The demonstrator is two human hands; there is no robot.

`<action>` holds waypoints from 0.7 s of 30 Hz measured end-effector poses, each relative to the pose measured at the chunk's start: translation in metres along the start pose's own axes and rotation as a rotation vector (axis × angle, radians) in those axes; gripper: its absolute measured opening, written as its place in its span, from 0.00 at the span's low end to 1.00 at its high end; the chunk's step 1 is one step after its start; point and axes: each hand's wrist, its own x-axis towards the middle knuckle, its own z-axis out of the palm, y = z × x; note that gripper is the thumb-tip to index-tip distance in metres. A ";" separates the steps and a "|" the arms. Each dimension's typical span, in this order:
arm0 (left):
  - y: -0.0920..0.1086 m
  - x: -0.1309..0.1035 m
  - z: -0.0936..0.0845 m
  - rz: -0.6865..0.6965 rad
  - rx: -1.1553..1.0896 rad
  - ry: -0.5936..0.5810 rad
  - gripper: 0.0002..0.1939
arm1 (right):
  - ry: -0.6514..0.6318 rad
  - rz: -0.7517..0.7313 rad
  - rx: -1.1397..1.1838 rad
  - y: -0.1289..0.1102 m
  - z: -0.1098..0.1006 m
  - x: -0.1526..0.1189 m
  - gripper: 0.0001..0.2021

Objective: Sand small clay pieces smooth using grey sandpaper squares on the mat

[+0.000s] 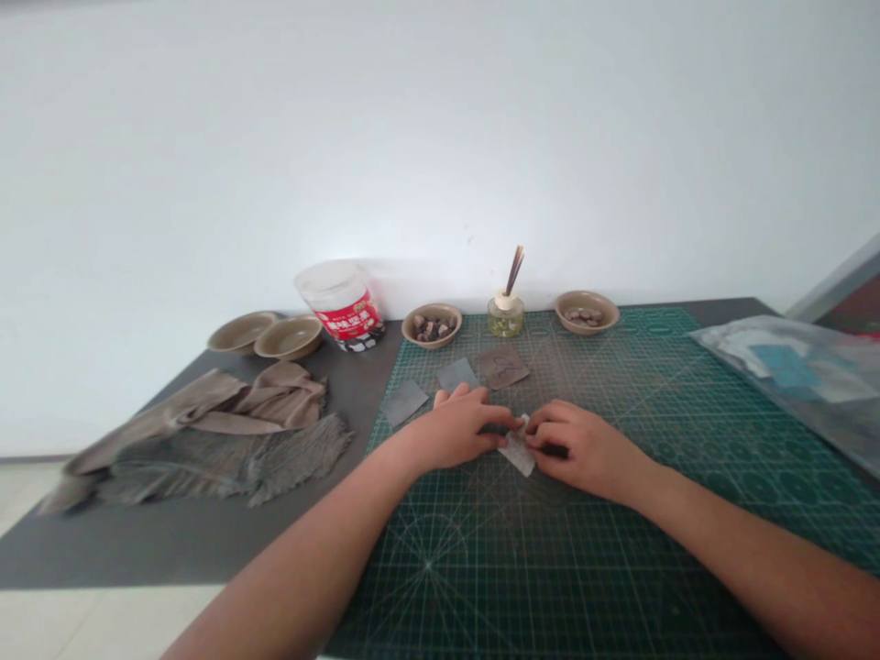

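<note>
A small whitish-grey piece (519, 455), paper or cloth, lies on the green cutting mat (495, 568) between my hands. My left hand (464, 426) pinches its upper left part with thumb and forefinger, the other fingers curled. From the right, my right hand (581, 449) grips its upper right edge with thumb and fingertips. The fingertips of both hands nearly meet there, and whatever is between them is too small to make out. Behind my left hand lie two grey squares (404, 403) and a brown square (504, 366) with dark marks.
Along the wall stand two brown bowls (289, 338), a plastic jar with a red label (344, 307), a bowl of dark pieces (432, 326), a reed diffuser (506, 314) and a bowl of brown pieces (587, 313). Crumpled cloths (226, 431) lie left, a plastic bag (797, 367) right.
</note>
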 end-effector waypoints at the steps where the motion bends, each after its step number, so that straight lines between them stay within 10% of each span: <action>1: 0.000 0.000 0.000 -0.003 -0.004 -0.004 0.17 | -0.015 -0.014 0.005 -0.001 0.001 -0.001 0.04; 21: 0.002 -0.001 -0.003 -0.014 -0.011 -0.010 0.16 | 0.023 -0.027 -0.006 -0.006 0.008 0.000 0.04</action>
